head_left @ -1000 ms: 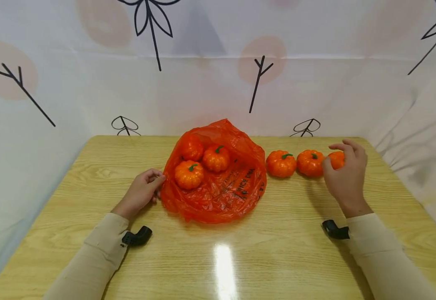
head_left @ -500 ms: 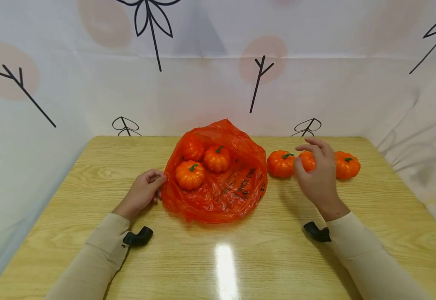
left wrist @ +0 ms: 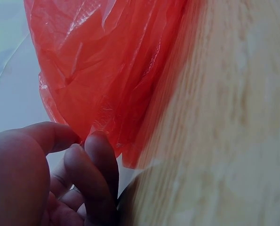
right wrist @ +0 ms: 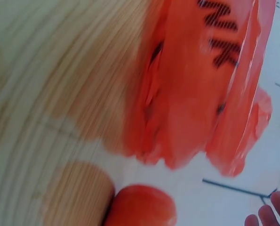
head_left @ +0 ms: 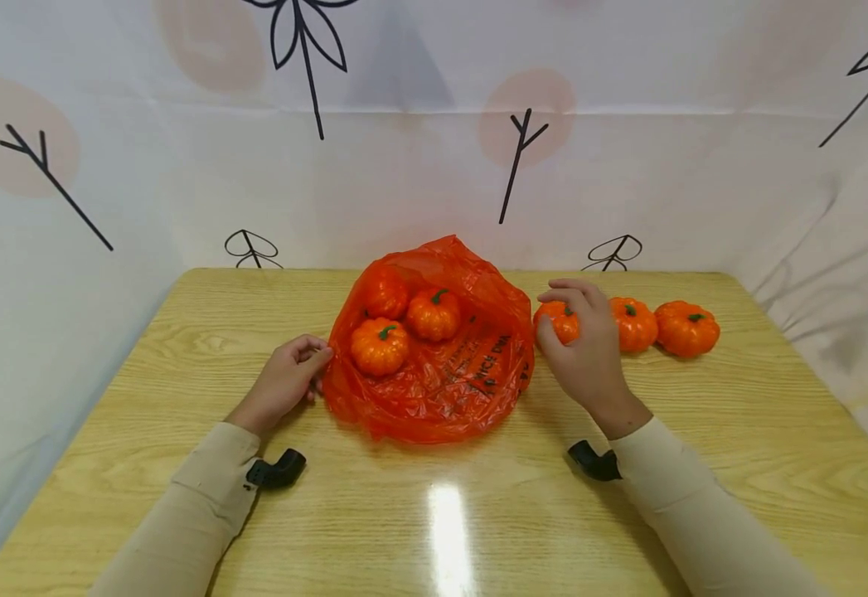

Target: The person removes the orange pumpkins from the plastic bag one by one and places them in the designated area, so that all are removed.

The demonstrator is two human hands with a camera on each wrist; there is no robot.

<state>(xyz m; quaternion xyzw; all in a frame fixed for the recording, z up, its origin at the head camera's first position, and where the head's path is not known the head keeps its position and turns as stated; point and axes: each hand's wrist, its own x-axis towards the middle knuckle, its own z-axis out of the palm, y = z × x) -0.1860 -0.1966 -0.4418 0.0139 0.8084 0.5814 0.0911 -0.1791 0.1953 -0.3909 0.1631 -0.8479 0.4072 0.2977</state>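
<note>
An orange-red plastic bag point(head_left: 434, 410) with black print lies with its mouth spread wide. Three small orange pumpkins with green stems are inside it: a front one point(head_left: 379, 350), a right one point(head_left: 434, 317) and a back one point(head_left: 386, 292). My left hand point(head_left: 283, 383) pinches the bag's left edge between thumb and fingers point(left wrist: 97, 150). To the bag's right, my right hand point(head_left: 590, 356) hovers with thumb and fingers apart, partly hiding the nearest pumpkin point(head_left: 559, 323) of a row. In the right wrist view, its fingertips point(right wrist: 268, 214) stand away from a pumpkin point(right wrist: 142, 207).
Two more pumpkins, a middle one point(head_left: 633, 326) and an outer one point(head_left: 687, 329), continue the row to the right. All stand on a wooden table point(head_left: 374, 531), backed by a white printed cloth point(head_left: 404, 182). Black curved pieces sit at the left wrist point(head_left: 277, 470) and right wrist point(head_left: 594, 461).
My right hand has swept left along the row, from the outermost pumpkin past the middle one to the pumpkin beside the bag. My left hand keeps its place on the bag's edge.
</note>
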